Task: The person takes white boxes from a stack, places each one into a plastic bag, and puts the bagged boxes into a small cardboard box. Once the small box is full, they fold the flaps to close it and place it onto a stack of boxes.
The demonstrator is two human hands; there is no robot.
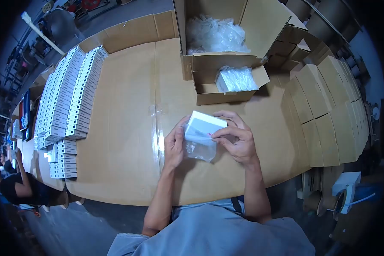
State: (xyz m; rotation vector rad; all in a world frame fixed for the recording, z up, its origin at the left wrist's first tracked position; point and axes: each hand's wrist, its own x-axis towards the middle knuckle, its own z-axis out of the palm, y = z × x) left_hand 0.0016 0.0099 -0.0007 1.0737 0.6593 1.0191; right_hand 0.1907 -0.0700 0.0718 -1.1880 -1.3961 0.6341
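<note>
I see a person above a cardboard-covered table (119, 141), holding a white box (207, 120) that seems partly inside a clear plastic bag (202, 151), on the near side of an open carton (226, 99). The left hand (174, 143) grips box and bag along one side; the right hand (241, 141) pinches the opposite side between fingers and thumb. This looks like bagging, which next calls for a steady left hold while the right fingers straighten the film.

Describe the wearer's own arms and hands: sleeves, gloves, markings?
Bare left hand and bare right hand, five-fingered, no gloves. No rings, watch or cables visible. Forearms uncovered, no markings discernible. Plain blue-grey fabric top, with short, loose sleeves ending above the elbows.
</note>
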